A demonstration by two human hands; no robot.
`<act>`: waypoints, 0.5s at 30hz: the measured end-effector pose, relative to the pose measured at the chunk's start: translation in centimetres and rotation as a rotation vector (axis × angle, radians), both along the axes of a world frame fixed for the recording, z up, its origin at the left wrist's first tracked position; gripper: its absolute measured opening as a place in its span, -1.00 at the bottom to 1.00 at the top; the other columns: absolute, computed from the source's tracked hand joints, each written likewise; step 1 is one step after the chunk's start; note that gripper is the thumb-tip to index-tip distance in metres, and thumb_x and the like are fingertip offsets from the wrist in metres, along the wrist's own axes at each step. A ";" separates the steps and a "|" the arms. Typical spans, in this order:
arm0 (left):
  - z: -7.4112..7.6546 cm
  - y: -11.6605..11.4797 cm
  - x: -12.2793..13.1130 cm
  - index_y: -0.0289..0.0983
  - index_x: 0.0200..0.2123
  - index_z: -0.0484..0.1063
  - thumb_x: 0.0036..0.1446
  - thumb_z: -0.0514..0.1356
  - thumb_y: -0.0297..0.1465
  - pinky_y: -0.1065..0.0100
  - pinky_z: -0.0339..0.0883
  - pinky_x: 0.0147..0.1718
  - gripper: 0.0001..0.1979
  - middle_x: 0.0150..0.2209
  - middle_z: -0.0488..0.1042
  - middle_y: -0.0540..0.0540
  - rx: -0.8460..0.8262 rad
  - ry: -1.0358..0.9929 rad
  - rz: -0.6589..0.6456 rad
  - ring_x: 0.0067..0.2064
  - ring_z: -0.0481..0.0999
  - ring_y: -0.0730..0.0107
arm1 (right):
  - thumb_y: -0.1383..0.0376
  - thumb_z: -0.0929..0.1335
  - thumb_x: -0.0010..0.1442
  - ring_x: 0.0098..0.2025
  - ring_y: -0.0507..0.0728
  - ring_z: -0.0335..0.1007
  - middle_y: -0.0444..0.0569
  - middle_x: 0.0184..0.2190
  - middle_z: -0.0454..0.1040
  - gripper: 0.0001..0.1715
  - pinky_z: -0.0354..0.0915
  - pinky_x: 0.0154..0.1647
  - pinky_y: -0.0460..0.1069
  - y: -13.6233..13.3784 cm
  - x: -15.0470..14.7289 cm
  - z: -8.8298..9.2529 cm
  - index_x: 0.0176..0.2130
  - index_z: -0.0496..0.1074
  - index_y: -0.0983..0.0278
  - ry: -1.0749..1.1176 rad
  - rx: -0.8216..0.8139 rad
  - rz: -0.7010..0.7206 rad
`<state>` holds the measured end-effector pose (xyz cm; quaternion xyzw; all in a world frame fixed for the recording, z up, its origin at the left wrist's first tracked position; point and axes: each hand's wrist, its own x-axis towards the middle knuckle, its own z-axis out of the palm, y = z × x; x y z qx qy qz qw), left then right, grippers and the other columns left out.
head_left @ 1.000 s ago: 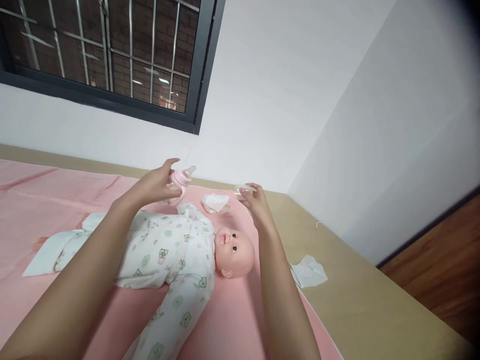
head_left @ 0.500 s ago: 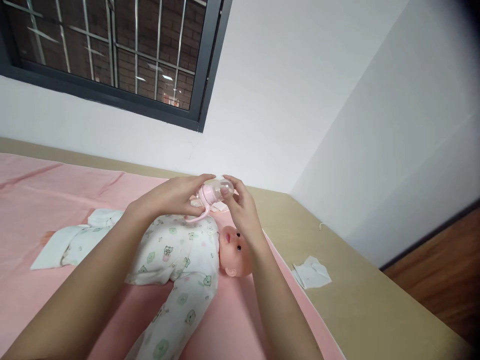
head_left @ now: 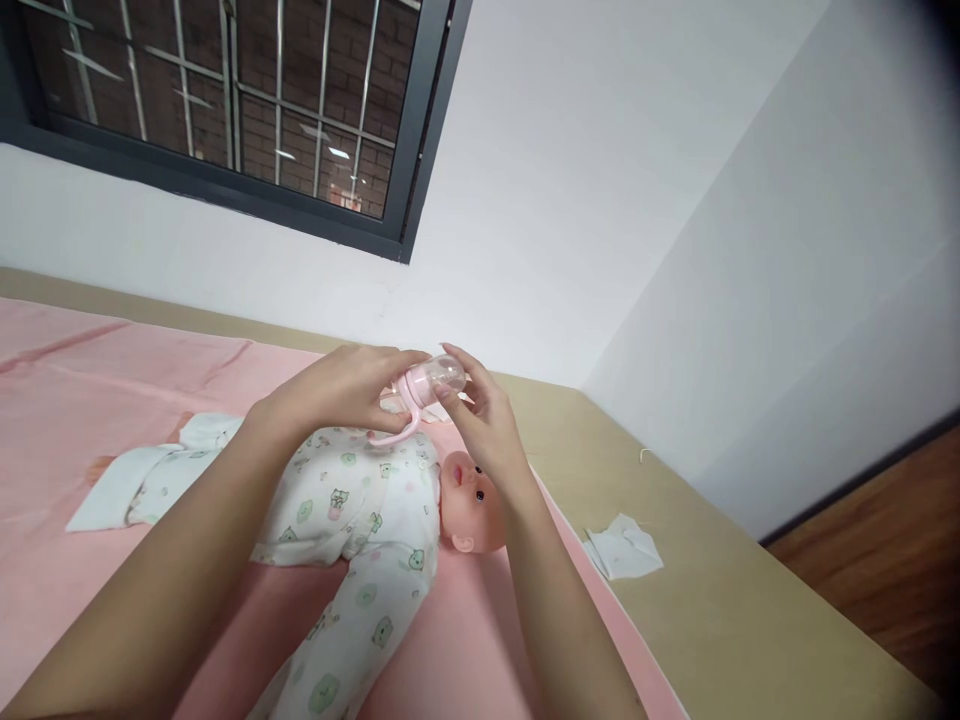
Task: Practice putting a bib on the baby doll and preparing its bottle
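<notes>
A baby bottle (head_left: pixel 421 386) with a pink collar, pink handle and clear dome cap lies sideways in the air between my hands. My left hand (head_left: pixel 367 385) is closed around its body and handle side. The fingers and thumb of my right hand (head_left: pixel 480 405) are curled about the clear cap (head_left: pixel 449 373). Below the bottle, a baby doll (head_left: pixel 472 505) lies on its back with its head toward the right. It wears a white outfit (head_left: pixel 382 500) printed with green bears. My right forearm hides part of the doll's head.
The doll rests on a pink sheet (head_left: pixel 465 640) over a tan surface (head_left: pixel 720 610). A crumpled white tissue (head_left: pixel 624 547) lies right of the sheet's edge. Behind are a white wall (head_left: pixel 540 200) and a barred window (head_left: pixel 225 100).
My right thumb has shifted left along the cap, toward the pink collar. The bottle stays almost in place, and the view has moved slightly.
</notes>
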<state>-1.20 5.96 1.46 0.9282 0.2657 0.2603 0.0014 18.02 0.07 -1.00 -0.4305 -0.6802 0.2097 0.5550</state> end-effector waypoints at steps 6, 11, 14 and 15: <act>0.1 -0.1 -0.2 -0.14 0.12 0.33 -0.06 0.19 -0.32 0.40 0.20 -0.37 -0.41 -0.22 0.53 -0.02 -0.034 -0.025 -0.021 -0.32 0.47 0.30 | 0.08 0.41 0.14 0.02 0.13 0.40 -0.03 0.05 0.42 -0.45 0.41 -0.02 0.04 -0.2 0.0 0.3 0.11 0.37 0.09 0.013 -0.008 0.059; 0.2 -0.2 -0.4 -0.15 0.07 0.37 -0.09 0.19 -0.32 0.42 0.16 -0.41 -0.44 -0.29 0.52 0.00 -0.007 -0.029 -0.018 -0.37 0.45 0.34 | 0.08 0.43 0.11 0.01 0.14 0.41 -0.03 0.06 0.41 -0.44 0.43 -0.04 0.04 -0.3 -0.1 0.4 0.09 0.39 0.09 0.028 0.002 0.060; 0.4 -0.3 -0.6 -0.15 0.02 0.40 -0.12 0.19 -0.32 0.42 0.14 -0.42 -0.47 -0.33 0.51 0.02 -0.003 -0.034 -0.023 -0.40 0.43 0.37 | 0.08 0.44 0.09 0.00 0.14 0.41 -0.03 0.07 0.40 -0.44 0.45 -0.06 0.04 -0.5 -0.3 0.4 0.08 0.40 0.09 0.039 0.011 0.061; 0.5 -0.3 -0.7 -0.15 0.00 0.40 -0.13 0.19 -0.32 0.42 0.14 -0.42 -0.48 -0.34 0.51 0.03 -0.007 -0.034 -0.020 -0.40 0.43 0.37 | 0.08 0.45 0.08 0.00 0.14 0.41 -0.03 0.07 0.40 -0.44 0.45 -0.06 0.04 -0.5 -0.4 0.4 0.07 0.41 0.09 0.043 0.014 0.062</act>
